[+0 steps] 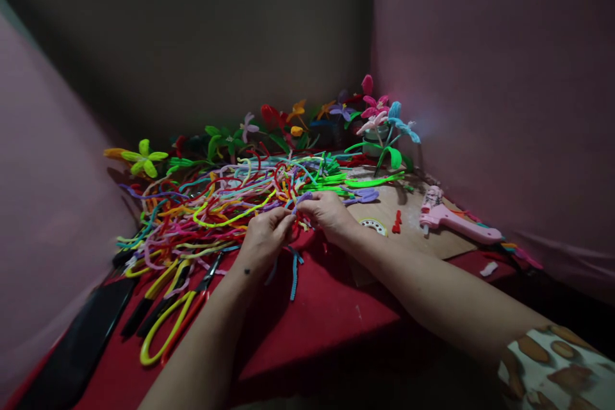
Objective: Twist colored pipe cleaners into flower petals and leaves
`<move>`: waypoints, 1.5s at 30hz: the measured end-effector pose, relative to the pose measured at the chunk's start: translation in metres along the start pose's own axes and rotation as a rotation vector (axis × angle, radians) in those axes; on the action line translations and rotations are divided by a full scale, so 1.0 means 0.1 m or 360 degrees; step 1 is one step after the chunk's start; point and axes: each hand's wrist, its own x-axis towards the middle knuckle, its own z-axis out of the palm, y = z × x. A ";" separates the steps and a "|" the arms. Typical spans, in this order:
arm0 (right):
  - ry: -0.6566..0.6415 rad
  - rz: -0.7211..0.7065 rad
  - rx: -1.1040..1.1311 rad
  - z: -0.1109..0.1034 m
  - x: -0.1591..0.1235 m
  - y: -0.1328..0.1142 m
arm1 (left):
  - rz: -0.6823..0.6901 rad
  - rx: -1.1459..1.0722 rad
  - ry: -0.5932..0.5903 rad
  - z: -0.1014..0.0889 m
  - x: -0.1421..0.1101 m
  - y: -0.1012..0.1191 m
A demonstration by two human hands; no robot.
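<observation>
Between my two hands is a purple pipe cleaner (304, 197), its fuzzy stem partly covered by my fingers. My left hand (264, 234) pinches its lower end with thumb and forefinger. On the upper part, my right hand (327, 213) closes its fingertips, close to the left ones. Just beyond them spreads a tangled heap of multicoloured pipe cleaners (230, 195). Short blue pipe cleaner pieces (294, 274) lie on the red cloth (327, 320) below my hands. Purple looped petals (362, 195) rest to the right of my right hand.
Yellow-handled scissors (168, 327) and pliers (154, 295) lie at left beside a black flat object (81, 339). At right, a pink glue gun (456, 221) rests on a brown board (408, 237) near a white tape roll (373, 226). Pipe cleaner flowers (375, 107) stand behind.
</observation>
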 end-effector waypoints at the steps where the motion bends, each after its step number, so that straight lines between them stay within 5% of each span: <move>1: 0.0008 -0.0003 -0.0026 0.00 0.00 0.02 | 0.0019 0.0175 0.0045 0.02 -0.01 0.00; 5: 0.0070 0.0029 -0.0074 -0.01 0.02 0.06 | 0.0150 0.0864 0.0090 0.10 -0.06 -0.03; 10: -0.0009 0.0127 0.0037 0.01 0.00 0.02 | 0.0188 0.0901 0.0116 0.12 -0.07 -0.08; 18: -0.0102 -0.0001 0.0076 0.02 -0.01 0.00 | 0.0031 -0.0006 0.0160 0.02 -0.04 0.01; 25: 0.0127 -0.0438 -0.0572 0.05 -0.04 0.02 | -0.0566 -0.1257 -0.0271 -0.03 -0.01 0.06; 29: 0.0079 -0.0294 -0.0267 0.01 -0.01 -0.04 | -0.0561 -0.1330 -0.0278 -0.08 -0.02 0.04; 32: 0.0334 -0.0301 -0.0113 -0.03 0.02 -0.09 | -0.0554 -0.1262 -0.0231 -0.09 -0.01 0.03; 35: 0.0517 -0.0544 -0.0261 -0.02 -0.05 -0.13 | -0.0577 -0.1189 -0.0177 -0.07 0.00 -0.02; 40: -0.0179 -0.1187 -0.0929 0.14 -0.32 -0.02 | -0.0543 -0.1163 -0.0242 -0.03 0.11 -0.12; 45: -0.0305 -0.1680 -0.1321 0.25 -0.42 0.08 | -0.0360 -0.0796 -0.0497 -0.03 0.36 0.11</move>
